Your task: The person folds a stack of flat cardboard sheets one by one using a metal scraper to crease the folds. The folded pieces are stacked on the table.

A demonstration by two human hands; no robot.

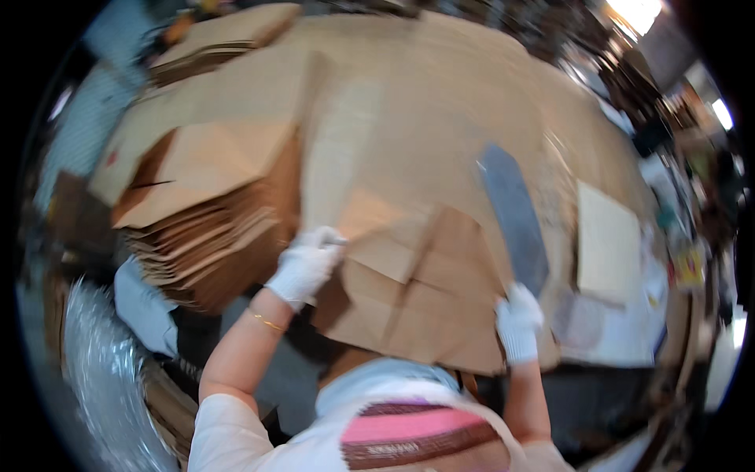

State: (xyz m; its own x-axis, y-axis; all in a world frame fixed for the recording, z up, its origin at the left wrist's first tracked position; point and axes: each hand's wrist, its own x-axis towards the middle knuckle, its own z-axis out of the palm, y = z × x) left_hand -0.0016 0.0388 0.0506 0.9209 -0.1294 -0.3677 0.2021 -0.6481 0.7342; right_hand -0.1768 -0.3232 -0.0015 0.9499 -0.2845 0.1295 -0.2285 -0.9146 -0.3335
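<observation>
A brown kraft paper bag (440, 291), folded and creased, lies flat in front of me near the table's front edge. My left hand (308, 263), in a white glove, is closed on the bag's left edge. At the right edge of the same bag, my white-gloved right hand (519, 315) is closed, its thumb side against the paper. A long grey flat strip with an angled tip (515, 216) lies just beyond the right hand, its near end meeting the fingers. Motion blur softens the fingertips.
On the left stands a thick stack of folded kraft bags (228, 189), with another stack (224, 39) behind it. Brown sheeting (440, 94) covers the table. To the right lies a cream sheet (607, 244). Clear plastic wrap (102, 377) bulges at lower left.
</observation>
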